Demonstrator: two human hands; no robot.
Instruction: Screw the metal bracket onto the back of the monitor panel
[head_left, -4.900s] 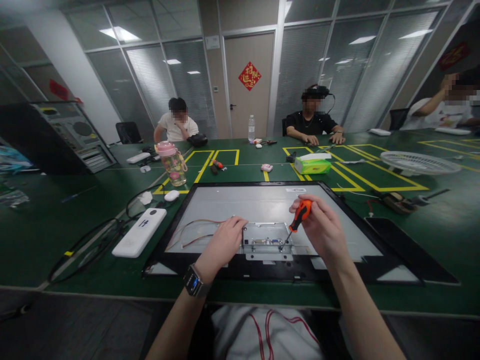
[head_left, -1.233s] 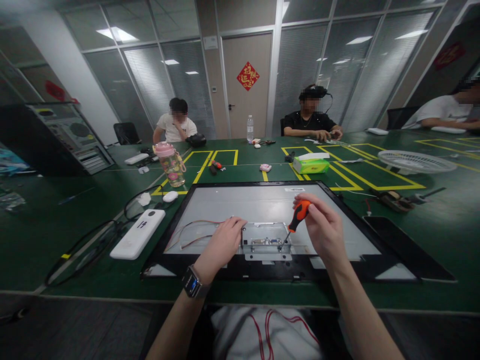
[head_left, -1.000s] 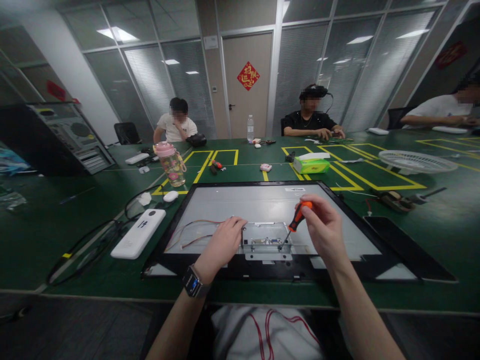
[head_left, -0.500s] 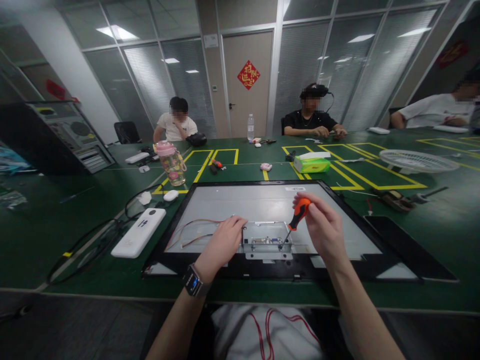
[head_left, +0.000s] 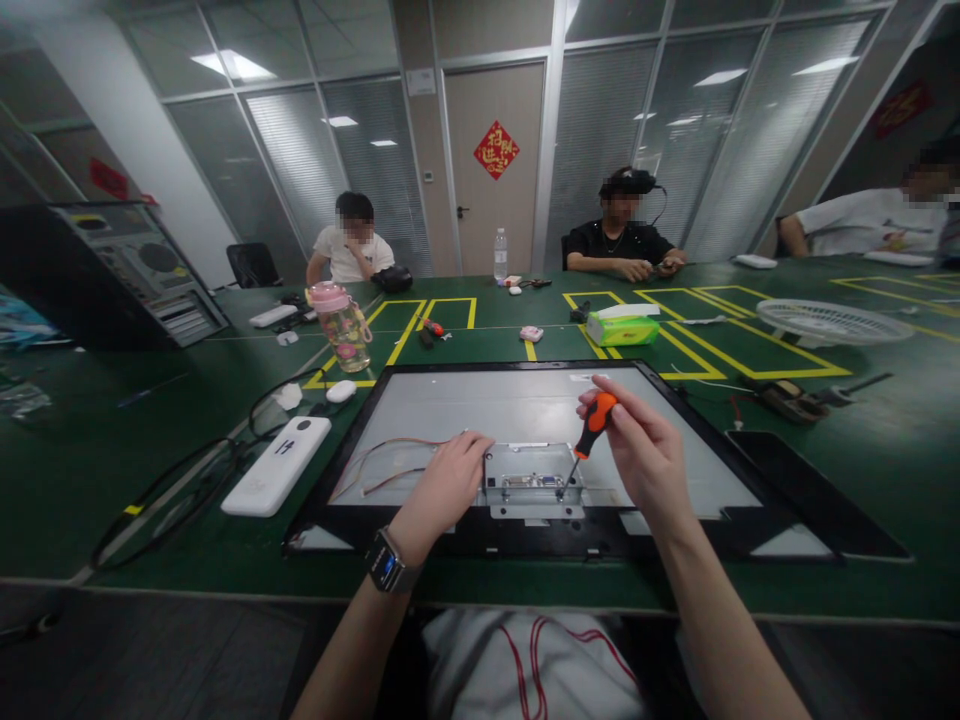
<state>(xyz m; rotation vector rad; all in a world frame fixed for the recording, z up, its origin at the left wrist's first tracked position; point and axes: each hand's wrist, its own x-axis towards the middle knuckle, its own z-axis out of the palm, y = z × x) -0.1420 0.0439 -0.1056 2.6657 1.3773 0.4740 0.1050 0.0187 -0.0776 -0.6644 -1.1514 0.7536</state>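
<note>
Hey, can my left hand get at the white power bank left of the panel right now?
Probably yes. Your left hand rests at the metal bracket, and between it and the white power bank only the low panel and thin wires show; nothing tall seems in the way.

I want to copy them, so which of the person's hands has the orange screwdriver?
The right hand, with the bare wrist, holds the orange screwdriver. The left hand, with a watch on its wrist, rests by the metal bracket, no tool showing.

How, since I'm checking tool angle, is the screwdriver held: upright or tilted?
Tilted: the screwdriver in the right hand has its handle right of its tip.
</note>
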